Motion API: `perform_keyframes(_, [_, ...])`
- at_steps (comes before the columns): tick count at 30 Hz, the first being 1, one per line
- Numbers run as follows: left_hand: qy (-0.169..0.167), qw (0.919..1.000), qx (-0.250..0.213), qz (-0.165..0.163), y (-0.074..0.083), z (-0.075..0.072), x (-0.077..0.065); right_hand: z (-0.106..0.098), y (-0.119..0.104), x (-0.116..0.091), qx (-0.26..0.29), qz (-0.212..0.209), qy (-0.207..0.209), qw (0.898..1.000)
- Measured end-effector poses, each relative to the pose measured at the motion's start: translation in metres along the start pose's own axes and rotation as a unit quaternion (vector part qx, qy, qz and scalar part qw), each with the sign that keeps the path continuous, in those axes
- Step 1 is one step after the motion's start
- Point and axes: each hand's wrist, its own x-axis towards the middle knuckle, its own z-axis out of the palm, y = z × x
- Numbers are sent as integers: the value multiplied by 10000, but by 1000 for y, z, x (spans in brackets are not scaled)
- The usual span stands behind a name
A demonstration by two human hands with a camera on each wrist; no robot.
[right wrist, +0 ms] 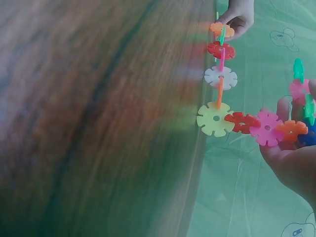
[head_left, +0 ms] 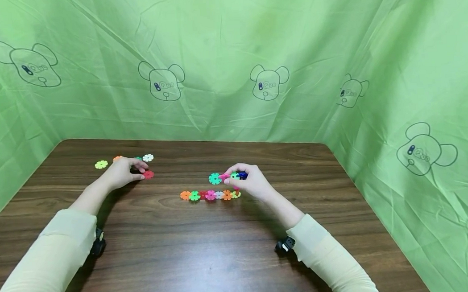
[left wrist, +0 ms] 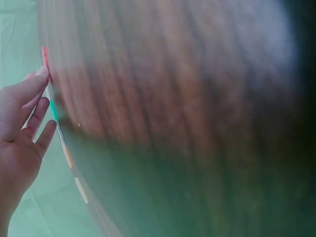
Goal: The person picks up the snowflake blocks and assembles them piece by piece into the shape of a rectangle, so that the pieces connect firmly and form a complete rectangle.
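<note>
Evidently part-linked: right hand [head_left: 252, 180] pinches a multicoloured chain of flower-shaped plastic discs [head_left: 210, 195], left hand [head_left: 119, 174] pinches 1 red unlinked disc [head_left: 149, 174], 4 visible loose discs [head_left: 101, 164] remaining.

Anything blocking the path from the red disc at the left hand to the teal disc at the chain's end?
Nothing visible: in the head view, only tabletop lies between the red disc, pinched by the left hand, and the teal disc. The chain's other stretch runs nearer the person, off that straight line.
</note>
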Motion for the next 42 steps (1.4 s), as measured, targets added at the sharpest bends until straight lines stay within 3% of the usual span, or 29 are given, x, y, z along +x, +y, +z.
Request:
perform_keyframes(5, [-188,9998,-33,31,5,3,3,0,0,0,-59,6,18,10000])
perform_keyframes(12, [-173,9996,187,153,10,5,7,-2,-1,0,-59,-62,-49,10000])
perform_keyframes(19, [-279,9986,401,207,12,6,5,-2,25,7,-189,-107,-107,9997])
perform_keyframes(25, [-396,9961,698,366,19,4,3,-3,31,7,-215,-100,10,9997])
perform_keyframes(28, [-447,9963,681,289,19,4,2,-3,31,7,-236,-156,22,9996])
perform_keyframes(35, [-519,9972,500,190,17,5,1,-5,4,-3,-136,-181,-122,9997])
perform_keyframes(42, [-585,9969,515,56,22,4,-2,-4,4,-3,-67,-127,-39,9999])
